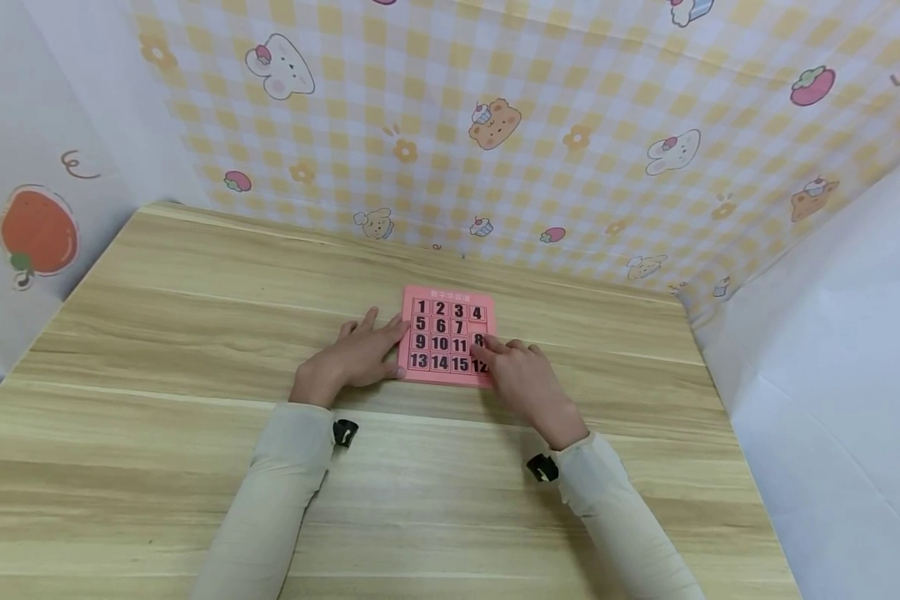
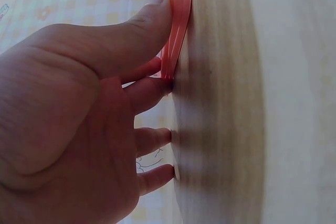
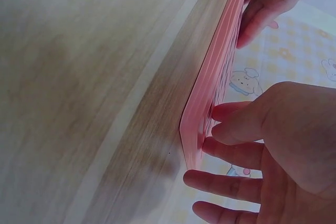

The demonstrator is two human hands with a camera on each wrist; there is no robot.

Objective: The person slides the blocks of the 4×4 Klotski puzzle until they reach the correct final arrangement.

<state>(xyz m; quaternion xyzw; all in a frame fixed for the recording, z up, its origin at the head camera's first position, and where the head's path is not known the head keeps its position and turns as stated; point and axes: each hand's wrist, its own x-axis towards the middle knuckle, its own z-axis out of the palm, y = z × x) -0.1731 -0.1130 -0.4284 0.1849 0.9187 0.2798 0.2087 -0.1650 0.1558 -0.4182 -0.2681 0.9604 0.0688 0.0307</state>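
Observation:
A pink number slide puzzle [image 1: 450,379] lies flat on the table, with black-numbered tiles in its frame. My left hand [image 1: 356,354] holds its left side, the thumb near the lower left corner and the index finger higher up. In the left wrist view, the left thumb [image 2: 149,22] lies against the puzzle's pink edge [image 2: 181,9]. My right hand [image 1: 528,379] reaches over the right side, fingertips touching the tile 8 [image 1: 478,339]. This tile sits below a gap in the rightmost column, above the tile 12 [image 1: 480,366], which the hand partly covers.
The wood-grain table [image 1: 157,467] extends around the puzzle. Behind it hangs a yellow checked cloth [image 1: 435,108] with cartoon prints; white sheets [image 1: 832,400] flank the sides. Small black devices [image 1: 543,467] are strapped at both wrists.

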